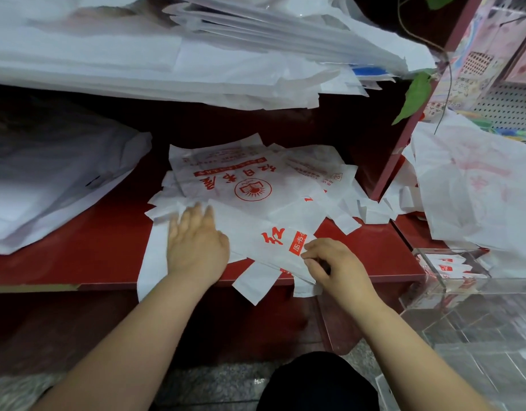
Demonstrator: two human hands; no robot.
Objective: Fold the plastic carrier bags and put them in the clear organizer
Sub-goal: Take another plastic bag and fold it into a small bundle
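I see the folded bag (264,241) at the front of the red shelf (78,256), long axis far-left to near-right; my left hand (196,247), fingers straight, presses and hides its far end; my right hand (336,265) pinches the near end.

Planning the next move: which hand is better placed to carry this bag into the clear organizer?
Likely the right hand: it pinches the bag at its edge, and the clear organizer sits on its side. The left hand only presses flat on the bag.
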